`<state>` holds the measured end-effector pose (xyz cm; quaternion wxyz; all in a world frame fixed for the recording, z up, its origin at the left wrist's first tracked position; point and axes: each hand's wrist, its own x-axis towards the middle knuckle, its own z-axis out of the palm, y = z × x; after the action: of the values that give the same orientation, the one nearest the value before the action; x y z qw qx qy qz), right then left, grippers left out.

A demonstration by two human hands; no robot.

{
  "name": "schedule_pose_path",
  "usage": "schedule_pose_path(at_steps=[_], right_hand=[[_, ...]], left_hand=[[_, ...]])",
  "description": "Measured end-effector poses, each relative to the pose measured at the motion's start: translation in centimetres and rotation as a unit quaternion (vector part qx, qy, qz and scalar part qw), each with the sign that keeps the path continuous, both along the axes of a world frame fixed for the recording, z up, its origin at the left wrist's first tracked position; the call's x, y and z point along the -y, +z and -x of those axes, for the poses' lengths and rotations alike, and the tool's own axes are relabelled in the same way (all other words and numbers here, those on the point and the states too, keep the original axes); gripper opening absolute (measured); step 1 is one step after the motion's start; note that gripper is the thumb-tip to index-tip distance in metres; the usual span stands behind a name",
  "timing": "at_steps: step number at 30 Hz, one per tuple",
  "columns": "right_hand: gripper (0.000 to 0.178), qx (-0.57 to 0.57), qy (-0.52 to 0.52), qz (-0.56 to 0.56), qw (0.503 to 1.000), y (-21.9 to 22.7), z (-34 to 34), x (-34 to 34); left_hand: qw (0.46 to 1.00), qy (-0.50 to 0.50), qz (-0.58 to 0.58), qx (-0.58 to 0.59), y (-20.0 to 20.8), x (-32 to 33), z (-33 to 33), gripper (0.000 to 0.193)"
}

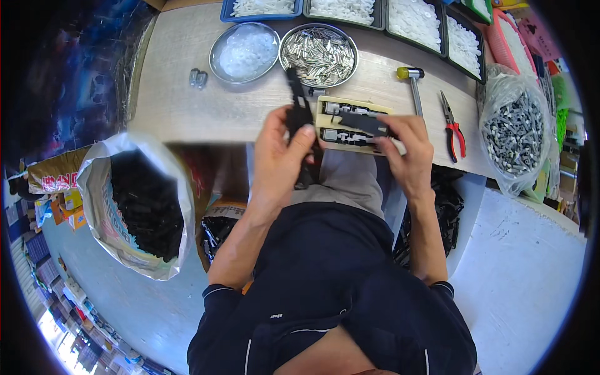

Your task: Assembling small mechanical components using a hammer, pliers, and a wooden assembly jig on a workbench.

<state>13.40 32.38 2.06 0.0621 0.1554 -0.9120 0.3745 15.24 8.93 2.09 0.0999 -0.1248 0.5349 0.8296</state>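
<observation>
My left hand (281,153) grips a long black plastic part (298,109) that stands nearly upright over the table edge. My right hand (407,150) holds a second black plastic part (362,122), laid flat across a cream-coloured jig block (325,106) with metal inserts. The jig rests on the wooden table (187,106) between my hands. Just beyond it stand a round metal bowl of small metal pins (319,55) and a round metal bowl of clear plastic pieces (245,52).
A small mallet (412,78) and red-handled pliers (452,125) lie right of the jig. A clear bag of grey metal parts (515,134) sits at far right. Trays of white parts (412,19) line the back. A sack of black parts (147,203) stands at lower left.
</observation>
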Motion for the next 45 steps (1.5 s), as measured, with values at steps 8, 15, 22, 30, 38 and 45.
schedule_pose_path(at_steps=[8,15,22,30,38,45], right_hand=[[0.039,-0.018,0.009,-0.081,0.997,-2.0,3.1,0.4],[0.042,-0.041,0.016,-0.149,0.988,-0.7,3.0,0.5],[0.05,-0.07,0.211,0.031,0.975,1.3,-2.2,0.4],[0.038,0.053,0.02,0.047,0.997,-0.2,-2.3,-0.1],[0.034,-0.034,0.065,-0.116,0.991,-1.0,-0.7,-0.1],[0.034,-0.03,0.064,-0.144,0.987,-0.7,-0.7,0.6]], left_hand=[[0.998,0.027,0.003,0.06,-0.8,2.3,-1.5,0.027],[0.986,-0.074,-0.095,0.113,-0.9,3.2,-1.6,0.02],[0.9,-0.287,-0.249,0.214,-0.5,1.7,-1.0,0.026],[0.995,-0.047,0.067,0.05,-1.5,2.0,0.7,0.029],[0.634,-0.045,0.695,-0.338,-5.1,3.7,4.5,0.046],[0.624,0.0,0.679,-0.388,-6.5,4.0,4.9,0.043]])
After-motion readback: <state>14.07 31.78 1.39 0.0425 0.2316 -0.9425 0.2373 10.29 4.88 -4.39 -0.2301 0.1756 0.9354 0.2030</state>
